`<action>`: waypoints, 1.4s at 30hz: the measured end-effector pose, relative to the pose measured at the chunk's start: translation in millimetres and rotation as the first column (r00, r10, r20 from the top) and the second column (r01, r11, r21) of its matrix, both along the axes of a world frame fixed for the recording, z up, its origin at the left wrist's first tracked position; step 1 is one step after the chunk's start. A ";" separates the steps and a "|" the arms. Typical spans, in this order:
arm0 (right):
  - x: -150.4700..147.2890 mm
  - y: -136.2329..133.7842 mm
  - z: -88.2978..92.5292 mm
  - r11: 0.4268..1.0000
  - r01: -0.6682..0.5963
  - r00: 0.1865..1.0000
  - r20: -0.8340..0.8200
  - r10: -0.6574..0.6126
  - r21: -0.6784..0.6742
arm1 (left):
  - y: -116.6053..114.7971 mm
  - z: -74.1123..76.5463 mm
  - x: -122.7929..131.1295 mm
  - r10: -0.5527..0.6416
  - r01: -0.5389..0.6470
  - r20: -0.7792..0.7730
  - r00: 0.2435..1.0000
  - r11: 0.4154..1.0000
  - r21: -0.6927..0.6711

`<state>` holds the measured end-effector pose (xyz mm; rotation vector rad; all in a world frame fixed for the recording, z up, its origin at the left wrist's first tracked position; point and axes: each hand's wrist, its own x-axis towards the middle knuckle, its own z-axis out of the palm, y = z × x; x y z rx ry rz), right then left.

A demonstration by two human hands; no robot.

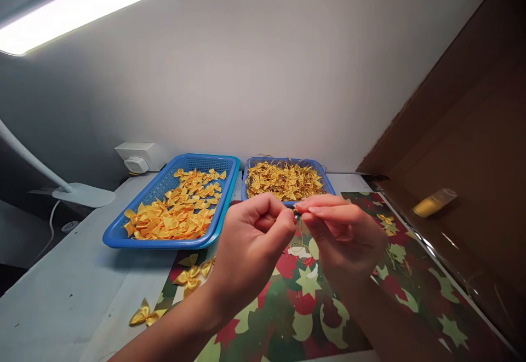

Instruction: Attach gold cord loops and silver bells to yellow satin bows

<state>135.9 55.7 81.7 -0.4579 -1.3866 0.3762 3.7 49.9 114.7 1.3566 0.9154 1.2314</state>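
My left hand (257, 244) is closed, its thumb and curled index finger pinching something small and mostly hidden. My right hand (345, 236) meets it at the fingertips, thumb and fingers pinched together. A thin gold cord (302, 250) hangs in a loop below the joined fingertips. Just beyond the hands is a small blue basket (332, 187) heaped with gold bows (283, 180) that have cord loops on them. To the left, a larger blue basket (158, 246) holds many yellow satin bows (176, 217).
Loose bows (144, 314) lie left of my forearm, and another bow (385, 219) lies on the patterned mat (304, 323) at right. A cardboard panel (464, 148) with a yellow-filled tube (433, 203) stands at right. A white lamp (84, 193) is at left.
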 end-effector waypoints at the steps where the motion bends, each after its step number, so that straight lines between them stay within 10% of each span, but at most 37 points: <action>1: -0.2 0.2 0.1 1.000 0.003 1.000 0.002 -0.003 0.000 | 0.3 0.0 0.0 0.001 -0.001 -0.005 1.000 1.000 0.000; 42: 1.7 3.0 -3.5 0.998 0.065 0.997 0.037 -0.065 -0.005 | 0.0 -0.9 0.1 0.013 -0.014 -0.021 1.000 0.999 -0.046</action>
